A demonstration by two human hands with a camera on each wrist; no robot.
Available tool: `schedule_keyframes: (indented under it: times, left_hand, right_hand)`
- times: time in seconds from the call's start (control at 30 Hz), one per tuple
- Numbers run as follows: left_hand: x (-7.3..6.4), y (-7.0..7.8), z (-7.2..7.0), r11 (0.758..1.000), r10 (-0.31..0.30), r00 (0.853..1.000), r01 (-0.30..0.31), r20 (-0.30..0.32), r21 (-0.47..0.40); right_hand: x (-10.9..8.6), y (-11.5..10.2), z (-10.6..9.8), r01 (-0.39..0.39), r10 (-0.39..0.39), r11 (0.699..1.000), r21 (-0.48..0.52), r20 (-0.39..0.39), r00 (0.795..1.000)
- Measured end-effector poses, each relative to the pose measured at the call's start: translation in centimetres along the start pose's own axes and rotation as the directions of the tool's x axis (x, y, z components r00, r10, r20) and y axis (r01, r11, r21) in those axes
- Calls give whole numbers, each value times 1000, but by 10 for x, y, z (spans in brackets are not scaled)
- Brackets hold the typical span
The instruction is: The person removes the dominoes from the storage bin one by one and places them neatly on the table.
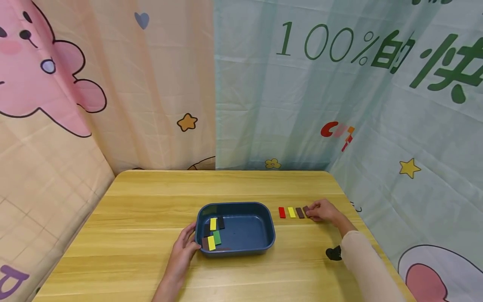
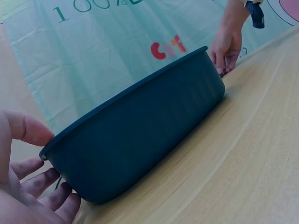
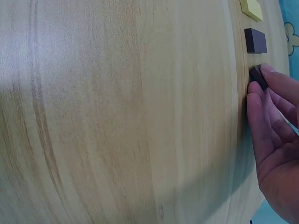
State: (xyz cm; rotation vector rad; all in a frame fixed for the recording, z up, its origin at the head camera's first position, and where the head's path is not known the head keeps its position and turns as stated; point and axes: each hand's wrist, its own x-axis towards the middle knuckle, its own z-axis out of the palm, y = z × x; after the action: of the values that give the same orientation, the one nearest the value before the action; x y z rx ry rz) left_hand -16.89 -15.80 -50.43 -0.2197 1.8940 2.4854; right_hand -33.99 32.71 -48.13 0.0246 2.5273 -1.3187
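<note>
R hand [image 1: 322, 210] reaches fwd from lower R, sleeve [image 1: 367, 264] angled up & leftward, wrist bent a bit L; thumb & index pinch the end brown tile [image 1: 306, 211] of a row, narrow grip. Can't tell if tile is fully off the tabletop [image 1: 151, 218]. L forearm comes up from bottom edge, slanting R; L hand [image 1: 184, 247] holds the L end of a blue plastic basin [image 1: 241, 251], thumb at the rim, fingers spread along outer wall.

Held tile is at R end of row, R of basin, well apart from it. Long axis runs roughly away from person, far end leaning L; in R wrist view it's tilted vs. its neighbor. Basin's long axis runs L–R.

Count: 4 tiles in row, L to R: 1 red tile [image 1: 281, 212], 1 yellow tile [image 1: 291, 212], 1 dark brown tile [image 1: 299, 213], plus the pinched one. 6 tiles in basin's L part: 2 yellow, 1 green tile [image 1: 216, 238], 3 dark (brown/black, exact shades hard to tell). 1 basin.
</note>
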Motion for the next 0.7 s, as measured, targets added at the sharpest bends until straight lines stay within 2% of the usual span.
schedule_keyframes:
  times: [0.23, 0.7]
  left_hand:
    - [0, 0, 0, 1000, -2, 1000, 2, -3, 4]
    - [-3, 2, 0, 1000, 15, 1000, -15, 0, -5]
  right_hand:
    - [-2, 0, 2, -19, 16, 997, -81, -41, 999]
    - [-4, -4, 1, -19, 8, 989, -148, -76, 997]
